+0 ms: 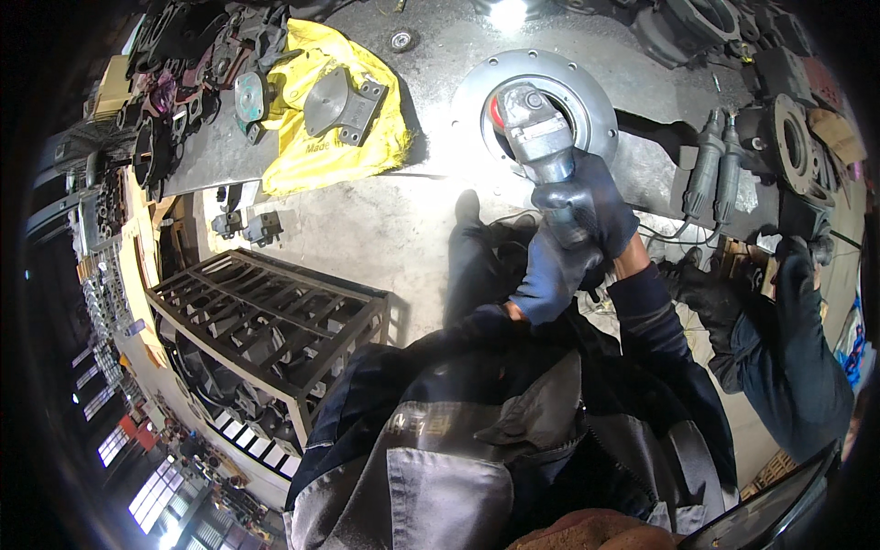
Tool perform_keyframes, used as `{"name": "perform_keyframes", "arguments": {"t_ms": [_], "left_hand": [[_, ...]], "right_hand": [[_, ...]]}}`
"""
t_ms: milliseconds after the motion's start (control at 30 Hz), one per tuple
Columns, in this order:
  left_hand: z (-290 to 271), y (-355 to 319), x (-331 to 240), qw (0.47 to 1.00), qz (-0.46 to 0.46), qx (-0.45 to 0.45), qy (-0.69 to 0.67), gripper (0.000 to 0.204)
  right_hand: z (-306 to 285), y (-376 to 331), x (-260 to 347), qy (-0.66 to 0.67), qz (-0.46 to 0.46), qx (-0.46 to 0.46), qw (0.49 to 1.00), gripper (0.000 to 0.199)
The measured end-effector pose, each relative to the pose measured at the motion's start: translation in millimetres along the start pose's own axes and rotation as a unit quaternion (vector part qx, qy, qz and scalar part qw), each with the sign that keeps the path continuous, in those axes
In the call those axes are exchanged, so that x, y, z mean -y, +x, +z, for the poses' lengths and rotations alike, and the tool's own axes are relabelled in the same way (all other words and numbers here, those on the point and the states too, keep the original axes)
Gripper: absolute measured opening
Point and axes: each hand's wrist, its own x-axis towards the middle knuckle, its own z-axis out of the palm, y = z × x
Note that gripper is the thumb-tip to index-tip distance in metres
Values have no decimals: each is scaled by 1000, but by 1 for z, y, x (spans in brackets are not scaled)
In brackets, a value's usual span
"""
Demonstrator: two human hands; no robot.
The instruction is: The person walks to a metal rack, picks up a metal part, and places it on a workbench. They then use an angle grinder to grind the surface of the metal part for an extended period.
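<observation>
An angle grinder with a silver head is gripped in both of my gloved hands. Its red disc shows at the left of the head, over the bore of a round grey metal flange with bolt holes round its rim. My right hand wraps the grinder's body just behind the head. Lower down and closer to me, my left hand is closed round the rear of the body. Whether the disc touches the flange's inner edge I cannot tell. The flange lies flat on the grey metal workbench.
Left of the flange, a metal part rests on a yellow bag. Two straight grinders lie to the right. Heaped castings fill the bench's left end. A metal rack stands left on the floor; another person's leg is at right.
</observation>
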Motion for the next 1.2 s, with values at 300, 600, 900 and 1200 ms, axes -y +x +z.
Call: {"name": "perform_keyframes", "arguments": {"t_ms": [300,600,900,1200], "left_hand": [[10,2,9,984,-25,8,-175,41],[13,-1,16,919,-128,-12,-373,30],[13,6,32,910,-64,102,-398,28],[19,-4,29,946,-106,-5,-307,26]], "right_hand": [[-8,-6,9,-65,-89,21,994,32],[-14,-2,9,-129,18,25,991,42],[-16,-1,7,-59,-23,32,998,48],[-19,-2,0,-66,-13,42,997,41]]}}
